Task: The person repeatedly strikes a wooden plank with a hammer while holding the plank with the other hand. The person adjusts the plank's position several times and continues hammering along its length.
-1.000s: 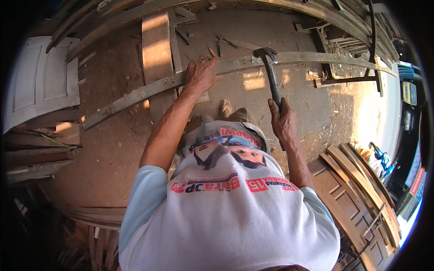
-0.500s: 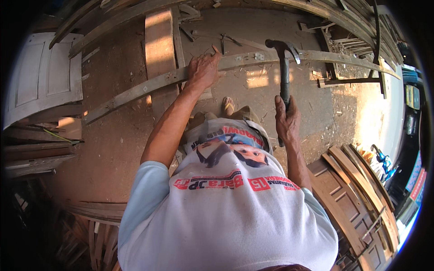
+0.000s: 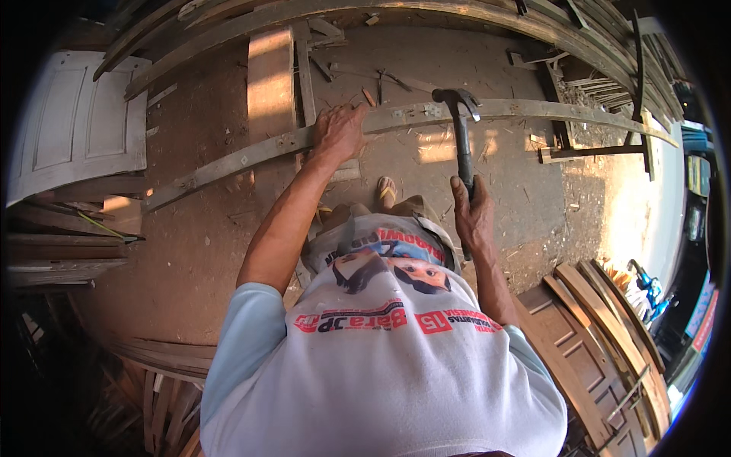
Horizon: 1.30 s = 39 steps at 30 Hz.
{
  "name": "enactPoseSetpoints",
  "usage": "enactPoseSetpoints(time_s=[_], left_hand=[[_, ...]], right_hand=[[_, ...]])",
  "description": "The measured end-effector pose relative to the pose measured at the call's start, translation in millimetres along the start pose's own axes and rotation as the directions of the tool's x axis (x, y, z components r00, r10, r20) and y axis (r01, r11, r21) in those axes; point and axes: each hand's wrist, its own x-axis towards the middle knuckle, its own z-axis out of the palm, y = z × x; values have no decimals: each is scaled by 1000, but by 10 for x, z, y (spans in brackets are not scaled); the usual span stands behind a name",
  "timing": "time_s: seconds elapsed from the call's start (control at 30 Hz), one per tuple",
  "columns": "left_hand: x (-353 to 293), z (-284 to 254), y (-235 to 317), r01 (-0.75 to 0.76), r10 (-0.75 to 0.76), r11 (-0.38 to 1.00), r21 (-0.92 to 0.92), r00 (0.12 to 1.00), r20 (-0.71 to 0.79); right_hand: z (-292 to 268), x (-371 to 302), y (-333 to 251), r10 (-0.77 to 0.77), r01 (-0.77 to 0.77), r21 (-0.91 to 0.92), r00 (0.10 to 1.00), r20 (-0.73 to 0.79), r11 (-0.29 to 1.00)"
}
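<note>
A long, narrow wooden beam crosses in front of me from left to right, with small light patches and holes along its face. Over its middle lies my left hand, closed on it with the fingertips over the far edge. My right hand grips a claw hammer low on its dark handle, the thumb along the shaft. The hammer's metal head is raised and overlaps the beam in view, to the right of my left hand; whether they touch I cannot tell.
A white panelled door is at the left, above stacked boards. A wide plank lies beyond the beam, near scattered tools. More timber lines the far side. A brown panelled door with planks is at lower right.
The hammer head has shifted left and slightly down, with my right hand following. My left hand's raised finger has curled down onto the beam. The whole view has tilted slightly.
</note>
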Motion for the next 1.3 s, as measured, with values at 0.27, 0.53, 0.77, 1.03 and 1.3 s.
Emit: enactPoseSetpoints(time_s=[0.27, 0.53, 0.77, 1.03, 1.3], left_hand=[[-239, -8, 137, 91, -88, 996, -24, 989, 118], [-298, 88, 128, 92, -92, 996, -10, 996, -18], [-287, 25, 167, 93, -93, 995, -19, 996, 2], [-262, -95, 238, 120, -120, 993, -4, 992, 28], [-263, -48, 173, 34, -38, 996, -78, 998, -51]], right_hand=[[-822, 290, -499, -215, 35, 749, 966, 145, 661], [-955, 931, -412, -478, 201, 775, 866, 144, 599], [-1306, 1171, -566, -496, 494, -36, 865, -78, 869], [-1030, 1522, -940, -274, 580, 787, 808, -522, 211], [-887, 1353, -1446, -683, 666, 700, 638, -356, 258]])
